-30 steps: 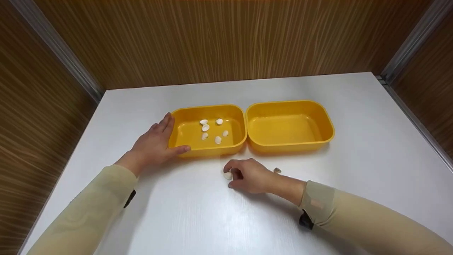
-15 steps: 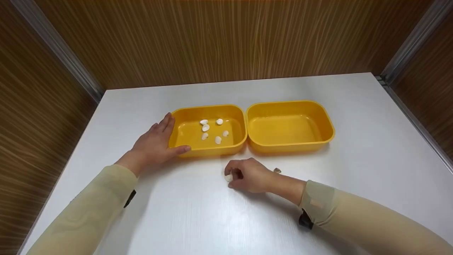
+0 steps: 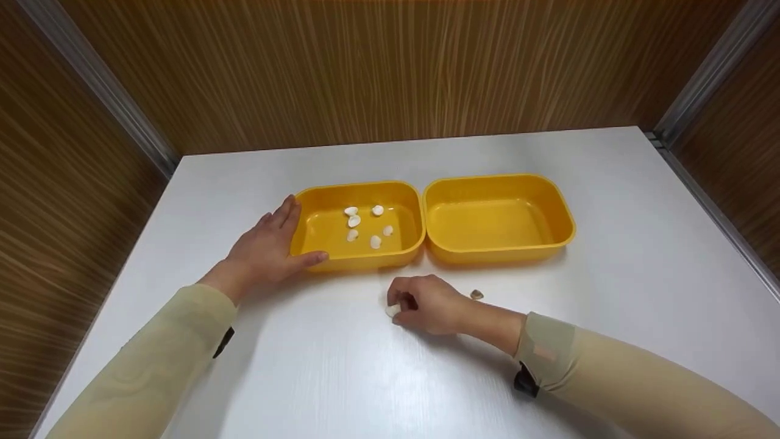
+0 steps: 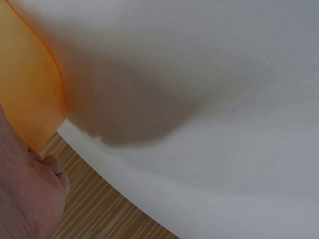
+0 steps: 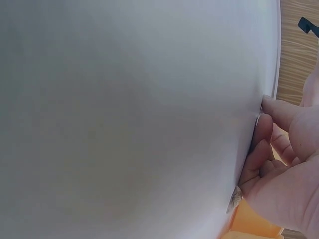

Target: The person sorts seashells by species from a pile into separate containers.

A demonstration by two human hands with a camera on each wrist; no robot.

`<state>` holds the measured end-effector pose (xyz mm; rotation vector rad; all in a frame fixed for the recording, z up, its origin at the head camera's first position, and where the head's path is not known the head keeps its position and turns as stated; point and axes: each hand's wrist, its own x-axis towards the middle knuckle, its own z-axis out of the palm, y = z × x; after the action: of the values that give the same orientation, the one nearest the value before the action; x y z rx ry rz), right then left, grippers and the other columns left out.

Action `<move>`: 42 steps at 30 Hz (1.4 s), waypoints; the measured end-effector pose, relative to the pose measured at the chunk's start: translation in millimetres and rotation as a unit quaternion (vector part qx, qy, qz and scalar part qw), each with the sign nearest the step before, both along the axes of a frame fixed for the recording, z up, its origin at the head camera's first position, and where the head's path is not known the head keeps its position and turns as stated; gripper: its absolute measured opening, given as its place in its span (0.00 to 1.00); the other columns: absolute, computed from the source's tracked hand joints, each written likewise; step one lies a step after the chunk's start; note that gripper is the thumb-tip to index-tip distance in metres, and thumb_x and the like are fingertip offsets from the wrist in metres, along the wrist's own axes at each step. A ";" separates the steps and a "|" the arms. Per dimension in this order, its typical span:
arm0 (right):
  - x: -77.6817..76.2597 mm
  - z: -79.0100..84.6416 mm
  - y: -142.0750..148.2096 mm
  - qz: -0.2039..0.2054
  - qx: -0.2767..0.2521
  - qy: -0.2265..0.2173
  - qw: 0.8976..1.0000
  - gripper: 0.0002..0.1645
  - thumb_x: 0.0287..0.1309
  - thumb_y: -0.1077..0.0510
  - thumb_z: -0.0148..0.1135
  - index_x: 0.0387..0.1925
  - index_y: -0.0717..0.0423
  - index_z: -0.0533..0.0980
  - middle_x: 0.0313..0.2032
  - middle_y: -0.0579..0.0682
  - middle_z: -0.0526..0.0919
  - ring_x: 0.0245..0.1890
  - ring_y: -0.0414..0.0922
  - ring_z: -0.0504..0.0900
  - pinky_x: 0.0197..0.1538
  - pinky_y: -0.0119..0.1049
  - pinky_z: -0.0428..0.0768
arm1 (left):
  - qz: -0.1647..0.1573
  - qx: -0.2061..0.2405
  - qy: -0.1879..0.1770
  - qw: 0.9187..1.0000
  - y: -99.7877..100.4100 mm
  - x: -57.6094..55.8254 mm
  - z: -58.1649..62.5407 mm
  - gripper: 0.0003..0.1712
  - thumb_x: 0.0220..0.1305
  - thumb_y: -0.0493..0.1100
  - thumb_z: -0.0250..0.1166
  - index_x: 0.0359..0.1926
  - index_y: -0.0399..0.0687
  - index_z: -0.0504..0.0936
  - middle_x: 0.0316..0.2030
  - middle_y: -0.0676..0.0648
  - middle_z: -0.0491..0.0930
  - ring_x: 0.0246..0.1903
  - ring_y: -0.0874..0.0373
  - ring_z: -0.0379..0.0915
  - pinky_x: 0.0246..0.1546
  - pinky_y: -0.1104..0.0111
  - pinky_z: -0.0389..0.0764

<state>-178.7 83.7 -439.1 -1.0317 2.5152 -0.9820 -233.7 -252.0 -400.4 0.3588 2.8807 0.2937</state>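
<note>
Right hand [image 3: 426,303] around white piece [image 3: 393,310].

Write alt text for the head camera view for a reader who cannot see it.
The right hand pinches a small white piece on the white table, while the left hand rests against the left yellow tray, which holds six similar pieces. An empty yellow tray sits beside it, a brownish piece lying nearby.

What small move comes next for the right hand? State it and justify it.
Probably lift the white piece pinched by the right hand and carry it over the left yellow tray, where six like pieces lie; the left hand steadies that tray.
</note>
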 end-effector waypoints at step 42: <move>-0.2 4.8 4.9 0.042 -0.004 0.010 0.999 0.10 0.62 0.64 0.72 0.43 0.54 0.81 0.27 0.38 0.76 0.30 0.36 0.72 0.39 0.32 0.74 | -0.020 -0.003 0.013 1.000 -1.8 0.2 1.0 0.75 0.62 0.89 0.45 0.85 0.37 0.34 0.85 0.39 0.30 0.82 0.33 0.40 0.81 0.44 0.45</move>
<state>-178.9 88.5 -434.4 -1.1449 2.4636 -0.9635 -233.6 -253.8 -399.5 0.4229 2.8951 0.2740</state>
